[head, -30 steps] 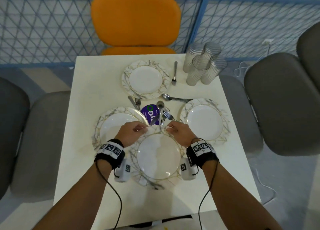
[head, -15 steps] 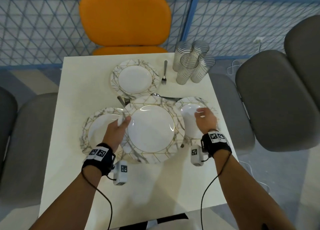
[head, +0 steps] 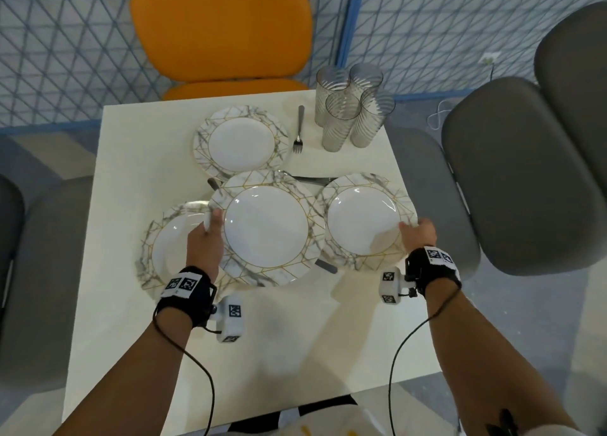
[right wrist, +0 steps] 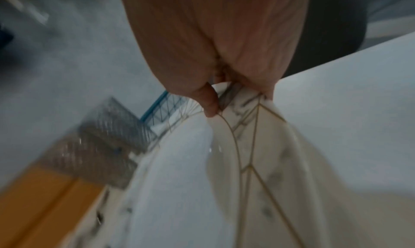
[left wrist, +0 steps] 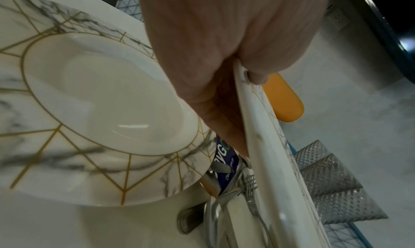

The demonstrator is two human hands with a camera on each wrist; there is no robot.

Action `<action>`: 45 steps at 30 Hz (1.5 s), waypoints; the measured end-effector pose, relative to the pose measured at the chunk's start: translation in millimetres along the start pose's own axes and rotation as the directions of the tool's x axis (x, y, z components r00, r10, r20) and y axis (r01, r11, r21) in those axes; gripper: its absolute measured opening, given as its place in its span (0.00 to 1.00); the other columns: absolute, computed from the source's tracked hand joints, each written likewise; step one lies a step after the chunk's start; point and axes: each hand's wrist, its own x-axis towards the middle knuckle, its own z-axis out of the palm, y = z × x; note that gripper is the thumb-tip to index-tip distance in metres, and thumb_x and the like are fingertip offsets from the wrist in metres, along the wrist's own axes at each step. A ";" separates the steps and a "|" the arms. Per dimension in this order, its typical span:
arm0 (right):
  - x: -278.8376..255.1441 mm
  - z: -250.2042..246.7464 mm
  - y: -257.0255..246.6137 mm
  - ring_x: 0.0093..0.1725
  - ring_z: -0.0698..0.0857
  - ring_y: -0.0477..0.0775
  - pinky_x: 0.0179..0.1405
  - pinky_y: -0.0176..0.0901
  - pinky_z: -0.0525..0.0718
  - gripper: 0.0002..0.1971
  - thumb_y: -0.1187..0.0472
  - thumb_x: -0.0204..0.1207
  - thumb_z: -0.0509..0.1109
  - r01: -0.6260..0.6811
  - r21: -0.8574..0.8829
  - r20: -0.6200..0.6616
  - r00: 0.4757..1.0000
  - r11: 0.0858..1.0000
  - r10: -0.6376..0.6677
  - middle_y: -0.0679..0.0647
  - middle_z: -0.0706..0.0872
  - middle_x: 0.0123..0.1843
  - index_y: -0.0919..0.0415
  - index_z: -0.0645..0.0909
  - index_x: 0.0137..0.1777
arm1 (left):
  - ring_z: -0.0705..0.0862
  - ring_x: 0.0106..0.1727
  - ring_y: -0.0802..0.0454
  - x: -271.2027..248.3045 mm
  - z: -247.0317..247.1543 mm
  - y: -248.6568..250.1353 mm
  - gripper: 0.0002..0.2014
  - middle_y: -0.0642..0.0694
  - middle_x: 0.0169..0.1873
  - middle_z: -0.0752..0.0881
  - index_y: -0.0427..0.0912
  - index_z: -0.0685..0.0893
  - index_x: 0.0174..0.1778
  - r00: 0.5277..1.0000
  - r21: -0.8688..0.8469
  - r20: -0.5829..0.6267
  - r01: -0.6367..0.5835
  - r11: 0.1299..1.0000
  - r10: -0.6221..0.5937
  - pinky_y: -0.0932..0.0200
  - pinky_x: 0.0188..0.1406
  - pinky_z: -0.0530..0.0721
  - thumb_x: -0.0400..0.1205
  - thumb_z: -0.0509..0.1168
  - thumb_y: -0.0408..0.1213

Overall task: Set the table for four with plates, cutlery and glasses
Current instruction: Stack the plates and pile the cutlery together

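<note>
Four marble-rimmed plates are on or over the white table (head: pixel 131 337). My left hand (head: pixel 210 225) grips the left rim of the middle plate (head: pixel 266 227) and holds it raised over a heap of cutlery (left wrist: pixel 235 198), seen under it in the left wrist view. That plate overlaps the left plate (head: pixel 167 251). My right hand (head: pixel 416 232) pinches the right rim of the right plate (head: pixel 363 223), thumb on top (right wrist: pixel 210 104). The far plate (head: pixel 241 145) lies flat with a fork (head: pixel 298 130) to its right. Several ribbed glasses (head: pixel 351 107) stand clustered at the far right corner.
A spoon (head: pixel 308 180) lies between the far and right plates. A purple round label (left wrist: pixel 224 156) sits under the cutlery. An orange chair (head: pixel 220 28) is at the far side and grey chairs (head: pixel 512 179) at the sides. Bare tabletop lies in front of me.
Both hands held the near plate a second ago. My left hand has carried it up and over the table's middle. My right hand let go and moved to the right plate's outer rim.
</note>
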 end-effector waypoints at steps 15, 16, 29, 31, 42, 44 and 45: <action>-53.3 -17.9 -60.5 0.48 0.89 0.53 0.43 0.44 0.88 0.11 0.61 0.80 0.69 0.279 0.430 0.094 0.932 0.859 -0.350 0.54 0.90 0.52 0.58 0.85 0.61 | 0.64 0.88 0.44 -13.0 5.4 26.4 0.36 0.49 0.86 0.70 0.51 0.71 0.86 0.998 -0.196 0.050 0.044 0.980 -0.035 0.35 0.87 0.61 0.88 0.50 0.69; -58.5 -6.1 -63.8 0.49 0.89 0.55 0.45 0.46 0.88 0.12 0.60 0.80 0.70 0.287 0.411 0.119 0.924 0.865 -0.362 0.55 0.90 0.52 0.58 0.84 0.62 | 0.63 0.88 0.44 -14.6 7.5 27.8 0.37 0.50 0.87 0.69 0.51 0.70 0.87 0.997 -0.202 0.066 0.058 0.978 -0.045 0.34 0.87 0.60 0.87 0.50 0.70; -94.8 80.3 -83.6 0.62 0.83 0.63 0.65 0.53 0.81 0.17 0.55 0.83 0.66 0.447 0.110 0.236 0.856 0.888 -0.460 0.60 0.85 0.62 0.60 0.80 0.69 | 0.83 0.63 0.59 -22.9 7.1 31.9 0.21 0.64 0.59 0.87 0.60 0.86 0.64 0.986 -0.156 0.131 -0.085 0.984 0.106 0.50 0.69 0.79 0.80 0.68 0.67; -101.3 85.8 -86.7 0.67 0.81 0.65 0.67 0.53 0.79 0.19 0.55 0.85 0.64 0.468 0.083 0.253 0.844 0.880 -0.473 0.61 0.84 0.67 0.59 0.77 0.73 | 0.88 0.64 0.56 -17.4 3.2 28.4 0.22 0.58 0.57 0.92 0.56 0.88 0.65 0.984 -0.194 0.140 -0.087 0.977 0.115 0.49 0.69 0.83 0.78 0.75 0.61; -148.0 127.7 -124.6 0.54 0.86 0.53 0.57 0.47 0.87 0.16 0.47 0.82 0.68 0.471 0.225 0.536 0.672 0.853 -0.512 0.52 0.88 0.54 0.45 0.82 0.68 | 0.91 0.63 0.42 6.4 -86.0 13.1 0.17 0.43 0.60 0.93 0.44 0.87 0.71 0.989 -0.373 0.148 0.081 0.924 -0.027 0.41 0.62 0.89 0.87 0.71 0.42; -160.9 143.3 -131.9 0.51 0.86 0.57 0.57 0.52 0.86 0.12 0.43 0.81 0.63 0.454 0.249 0.536 0.671 0.855 -0.512 0.51 0.88 0.47 0.45 0.85 0.52 | 0.92 0.61 0.42 8.6 -108.3 9.5 0.16 0.43 0.60 0.93 0.44 0.87 0.70 0.992 -0.391 0.121 0.078 0.917 -0.033 0.41 0.62 0.89 0.87 0.70 0.43; -166.5 152.1 -134.6 0.50 0.86 0.59 0.57 0.54 0.85 0.16 0.41 0.81 0.59 0.437 0.232 0.540 0.685 0.869 -0.489 0.51 0.87 0.45 0.49 0.84 0.46 | 0.92 0.61 0.43 9.6 -118.9 7.6 0.16 0.43 0.60 0.93 0.44 0.87 0.70 0.993 -0.397 0.110 0.080 0.914 -0.039 0.41 0.62 0.89 0.87 0.70 0.43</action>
